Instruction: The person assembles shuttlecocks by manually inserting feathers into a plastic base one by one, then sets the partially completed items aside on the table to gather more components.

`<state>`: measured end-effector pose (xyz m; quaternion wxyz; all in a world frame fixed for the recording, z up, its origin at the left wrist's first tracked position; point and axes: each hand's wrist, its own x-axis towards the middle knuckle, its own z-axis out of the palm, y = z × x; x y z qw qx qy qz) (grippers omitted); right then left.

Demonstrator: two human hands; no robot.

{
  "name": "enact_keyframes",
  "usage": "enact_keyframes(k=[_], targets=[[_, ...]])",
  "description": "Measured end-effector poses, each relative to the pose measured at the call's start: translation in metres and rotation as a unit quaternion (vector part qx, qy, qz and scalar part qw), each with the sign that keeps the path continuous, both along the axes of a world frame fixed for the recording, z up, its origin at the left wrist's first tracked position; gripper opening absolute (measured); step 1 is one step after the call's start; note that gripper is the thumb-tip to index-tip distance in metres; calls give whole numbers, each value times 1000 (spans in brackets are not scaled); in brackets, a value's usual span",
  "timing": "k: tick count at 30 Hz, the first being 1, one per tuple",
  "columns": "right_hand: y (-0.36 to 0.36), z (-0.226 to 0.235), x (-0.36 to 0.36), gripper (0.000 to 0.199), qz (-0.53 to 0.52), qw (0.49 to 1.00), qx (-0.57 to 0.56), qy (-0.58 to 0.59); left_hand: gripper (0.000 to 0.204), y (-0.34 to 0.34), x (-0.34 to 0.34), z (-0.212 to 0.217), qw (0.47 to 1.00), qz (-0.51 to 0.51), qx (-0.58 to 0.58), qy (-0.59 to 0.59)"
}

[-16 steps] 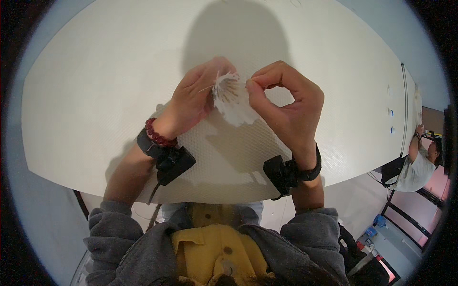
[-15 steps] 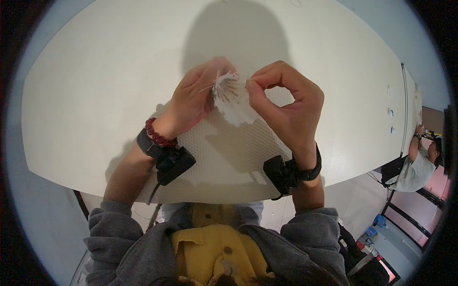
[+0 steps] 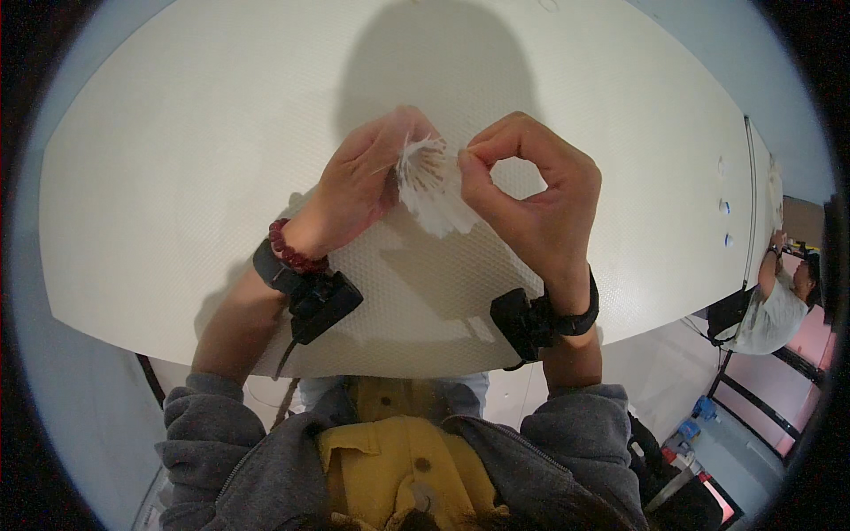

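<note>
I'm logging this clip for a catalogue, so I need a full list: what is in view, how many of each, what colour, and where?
pleated paper piece: one, white, fanned, held above the table between both hands
table: one, white, fills the upper picture
other person: one, light top, far right edge beyond the table
bead bracelet: one, dark red, left wrist
wrist devices: two, black, strapped on one at each wrist
hooded jacket: one, grey, lower edge
shirt: one, yellow, under the jacket
left hand: one, gripping the paper's left side
right hand: one, pinching the paper's top edge with thumb and forefinger
</note>
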<state>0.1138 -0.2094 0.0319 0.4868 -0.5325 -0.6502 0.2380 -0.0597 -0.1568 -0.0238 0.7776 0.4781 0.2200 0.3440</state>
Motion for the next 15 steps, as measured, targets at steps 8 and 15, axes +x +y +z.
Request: enact_keyframes(k=[8,15], targets=[[-2,-1,2,12,6,1000,4,-21,38,2,-8,-5,999,-35,6,41],[-1,-5,1,13,23,1000,2,-9,44,1,-6,-2,999,-47,5,23]])
